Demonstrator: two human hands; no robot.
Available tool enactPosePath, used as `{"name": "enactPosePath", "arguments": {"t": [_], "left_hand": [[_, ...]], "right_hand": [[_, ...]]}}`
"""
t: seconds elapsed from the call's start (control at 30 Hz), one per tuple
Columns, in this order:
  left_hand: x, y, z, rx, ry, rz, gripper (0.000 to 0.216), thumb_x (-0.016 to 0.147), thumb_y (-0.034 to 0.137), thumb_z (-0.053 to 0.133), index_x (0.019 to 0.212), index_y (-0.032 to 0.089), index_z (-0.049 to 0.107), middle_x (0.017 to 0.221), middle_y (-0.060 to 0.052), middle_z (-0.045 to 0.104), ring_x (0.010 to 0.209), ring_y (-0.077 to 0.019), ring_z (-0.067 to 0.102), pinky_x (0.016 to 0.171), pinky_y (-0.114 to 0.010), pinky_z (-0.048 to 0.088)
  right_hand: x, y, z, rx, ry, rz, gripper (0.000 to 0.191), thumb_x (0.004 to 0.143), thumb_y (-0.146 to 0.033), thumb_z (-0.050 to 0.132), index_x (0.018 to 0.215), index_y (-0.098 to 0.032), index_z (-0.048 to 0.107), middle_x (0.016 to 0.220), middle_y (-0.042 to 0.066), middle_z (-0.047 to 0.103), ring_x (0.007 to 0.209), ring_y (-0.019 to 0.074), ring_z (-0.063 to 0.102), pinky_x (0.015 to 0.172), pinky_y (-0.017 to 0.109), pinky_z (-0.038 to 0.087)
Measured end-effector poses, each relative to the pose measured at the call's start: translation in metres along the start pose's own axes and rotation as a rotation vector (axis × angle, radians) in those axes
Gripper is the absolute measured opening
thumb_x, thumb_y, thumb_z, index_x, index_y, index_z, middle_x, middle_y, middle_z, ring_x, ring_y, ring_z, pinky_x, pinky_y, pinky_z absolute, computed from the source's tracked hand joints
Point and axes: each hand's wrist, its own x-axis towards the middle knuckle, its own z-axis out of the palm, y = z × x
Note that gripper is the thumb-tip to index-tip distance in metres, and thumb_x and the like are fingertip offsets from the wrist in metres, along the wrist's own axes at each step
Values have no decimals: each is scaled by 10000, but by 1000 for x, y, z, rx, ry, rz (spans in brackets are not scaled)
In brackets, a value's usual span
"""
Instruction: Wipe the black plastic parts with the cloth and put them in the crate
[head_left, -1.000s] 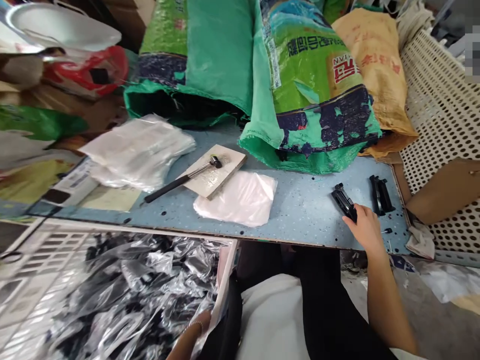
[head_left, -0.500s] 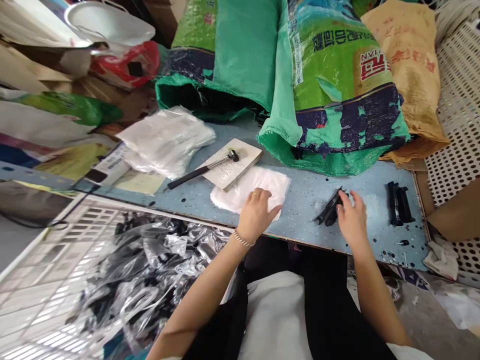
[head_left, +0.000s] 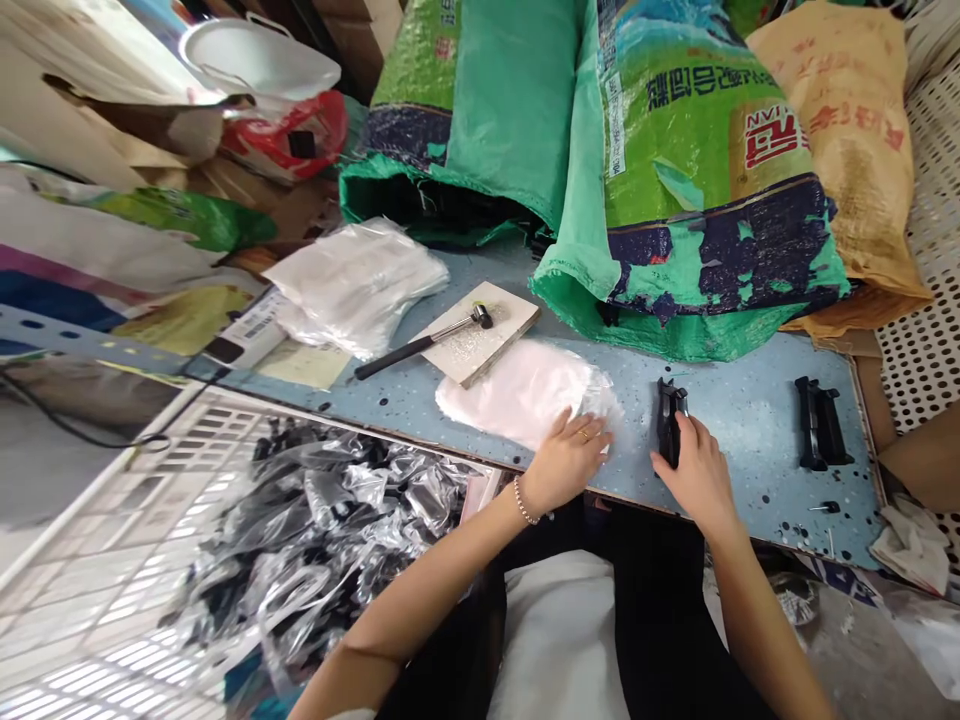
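From where I stand, the person's right hand [head_left: 697, 470] has its thumb and fingers clamped on a black plastic fitting [head_left: 664, 420], which points away from the body near the front edge of the speckled blue tabletop [head_left: 757, 400]. The left hand [head_left: 571, 458], with a ring on one finger and a beaded bracelet [head_left: 523, 500] at the wrist, lies over the near right corner of a stack of thin plastic bags [head_left: 510, 395]; its fingers are a little apart, and I can't tell whether they pinch a bag. Well to the right of the held fitting sits a second black fitting [head_left: 823, 425], with a small screw [head_left: 825, 508] just in front of it. Beyond the bags, touching them, is a pale board [head_left: 508, 322], and a black-handled mallet [head_left: 409, 353] rests its head there. Another stack of clear bags [head_left: 360, 280] lies further left. Green woven sacks [head_left: 720, 120] stand at the back, beside an orange woven sack [head_left: 855, 150]. Below the table's front edge, a white plastic crate [head_left: 90, 500] holds bagged black pieces [head_left: 322, 540].
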Motion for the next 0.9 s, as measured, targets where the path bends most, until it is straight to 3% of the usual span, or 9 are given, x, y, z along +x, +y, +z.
{"name": "enactPosePath", "arguments": {"t": [0.1,0.23,0.33,0.43,0.6,0.77,0.9], "left_hand": [[-3,0,3,10,42,-31,352,1004,296,552,1334,201,629,1430,-117,637,1386,-295,541,1218,-544,365],[-7,-23,-3,69,77,-141,383,1001,285,547,1367,189,612,1484,-133,592,1435,-321,491,1215,-563,361],[-11,-34,-10,141,57,-241,414,994,258,539,1404,218,591,1572,-126,494,1494,-366,401,1220,-657,283],[-14,-39,-17,193,43,-328,456,989,316,555,1438,238,566,1597,-140,453,1512,-403,352,1201,-726,223],[-14,-45,-28,226,81,-448,438,999,364,534,1388,178,613,1579,-197,462,1444,-417,436,1151,-644,348],[-3,-46,-33,210,152,-575,340,975,272,565,1297,227,665,1450,-157,599,1260,-390,573,1021,-562,451],[5,-49,-33,157,173,-612,262,968,297,581,1194,199,670,1304,-161,667,1163,-375,617,958,-522,467]], "right_hand": [[0,-3,0,3,-3,-11,633,907,-328,592,1481,-144,399,1424,227,536,1215,398,570,960,536,525],[0,0,-5,45,-27,26,650,900,-360,613,1492,-170,422,1370,217,545,1192,399,564,943,534,531],[2,5,-9,83,-74,113,627,899,-323,574,1504,-223,445,1292,200,574,1141,396,578,880,529,543],[8,8,-11,231,-74,190,632,879,-312,546,1496,-207,459,1274,183,610,1163,383,576,929,532,524],[17,3,-2,534,-16,180,632,858,-348,548,1470,-216,468,1395,134,595,1241,320,569,1026,492,495],[20,6,12,245,103,137,629,825,-242,564,1448,-185,506,1324,181,611,1203,377,543,976,573,497],[24,-6,5,74,191,15,509,861,-230,596,1369,-197,592,1471,192,504,1335,429,434,1062,680,400]]}}
